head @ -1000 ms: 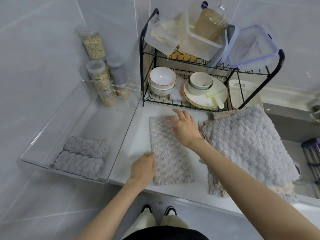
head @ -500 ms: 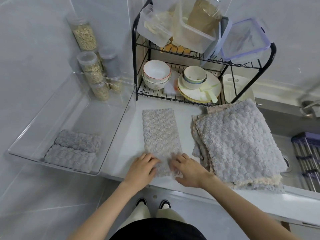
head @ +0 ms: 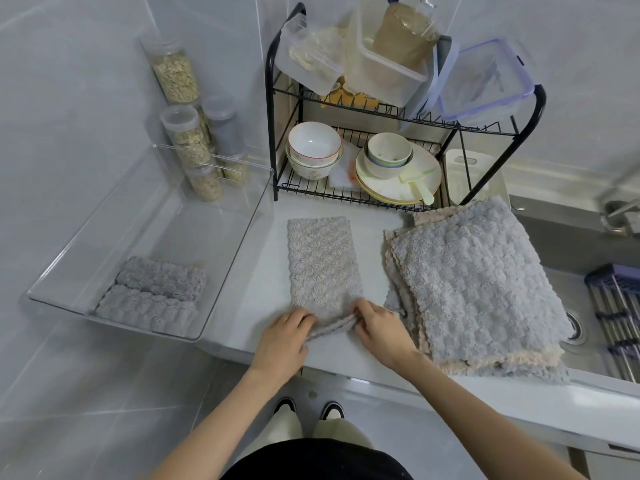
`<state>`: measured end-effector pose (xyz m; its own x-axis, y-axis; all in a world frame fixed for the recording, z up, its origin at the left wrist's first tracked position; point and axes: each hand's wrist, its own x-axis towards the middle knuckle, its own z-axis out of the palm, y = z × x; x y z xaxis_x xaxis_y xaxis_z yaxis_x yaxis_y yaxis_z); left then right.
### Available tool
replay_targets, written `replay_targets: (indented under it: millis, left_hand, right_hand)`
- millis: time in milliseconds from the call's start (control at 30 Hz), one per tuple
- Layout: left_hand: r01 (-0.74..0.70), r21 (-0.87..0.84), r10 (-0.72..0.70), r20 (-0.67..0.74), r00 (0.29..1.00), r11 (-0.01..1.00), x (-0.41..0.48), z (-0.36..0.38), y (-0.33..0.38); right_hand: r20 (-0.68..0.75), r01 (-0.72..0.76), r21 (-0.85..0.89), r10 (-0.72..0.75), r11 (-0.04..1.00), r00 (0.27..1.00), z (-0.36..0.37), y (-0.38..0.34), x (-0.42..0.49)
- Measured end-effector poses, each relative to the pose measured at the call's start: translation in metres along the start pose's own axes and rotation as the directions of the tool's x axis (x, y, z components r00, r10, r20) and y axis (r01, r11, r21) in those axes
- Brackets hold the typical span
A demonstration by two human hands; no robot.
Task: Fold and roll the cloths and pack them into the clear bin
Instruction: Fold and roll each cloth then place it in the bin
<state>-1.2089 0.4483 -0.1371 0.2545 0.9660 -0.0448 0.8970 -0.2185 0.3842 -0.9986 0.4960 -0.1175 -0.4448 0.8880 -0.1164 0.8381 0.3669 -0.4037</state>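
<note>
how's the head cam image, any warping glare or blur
Head view: wide-angle warp tilts the dish rack; light is soft and even, with a small glare spot in the white bowl and faint reflections on the clear bin; the folded cloth, and the left hand and right hand gripping its near end, look sharp.

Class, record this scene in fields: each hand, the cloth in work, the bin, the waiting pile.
left hand: pinches near edge of folded cloth
right hand: pinches the same edge
folded cloth: strip flat on counter, near end lifted
clear bin: holds two rolled cloths side by side
stack of cloths: unfolded, right of the strip
</note>
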Motion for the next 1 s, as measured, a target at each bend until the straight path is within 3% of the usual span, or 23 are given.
replay_targets:
  millis: [133, 233, 367, 467, 567, 767, 1000]
  left_hand:
    - [0.101, -0.152, -0.108, -0.04, 0.993, 0.983, 0.005, -0.002, -0.007]
    - [0.179, -0.133, -0.183, -0.024, 0.983, 0.975, 0.008, -0.006, -0.013]
    - [0.286, -0.131, -0.288, 0.005, 0.958, 0.949, 0.014, -0.011, -0.014]
    - [0.391, -0.191, -0.389, 0.049, 0.92, 0.9, 0.019, -0.012, -0.013]
    - [0.479, -0.294, -0.468, 0.111, 0.877, 0.827, 0.024, -0.011, -0.017]
    - [0.523, -0.387, -0.535, 0.087, 0.841, 0.759, 0.029, -0.01, -0.019]
    - [0.561, -0.319, -0.583, 0.032, 0.812, 0.764, 0.029, -0.003, -0.018]
  right_hand:
    - [0.032, -0.138, 0.142, 0.135, 0.98, 0.99, -0.005, 0.004, 0.007]
    - [0.105, -0.197, 0.27, 0.174, 0.943, 0.979, -0.006, 0.008, 0.006]
    - [0.2, -0.101, 0.13, 0.074, 0.986, 0.977, -0.007, 0.009, -0.001]
    - [0.14, -0.104, 0.142, 0.084, 0.984, 0.987, -0.005, 0.01, 0.0]
    - [0.055, -0.24, 0.277, 0.234, 0.93, 0.971, -0.005, 0.011, 0.008]
    - [0.084, -0.463, 0.327, 0.462, 0.824, 0.883, -0.002, 0.008, 0.022]
    - [-0.051, -0.508, 0.159, 0.521, 0.846, 0.852, 0.01, 0.001, 0.03]
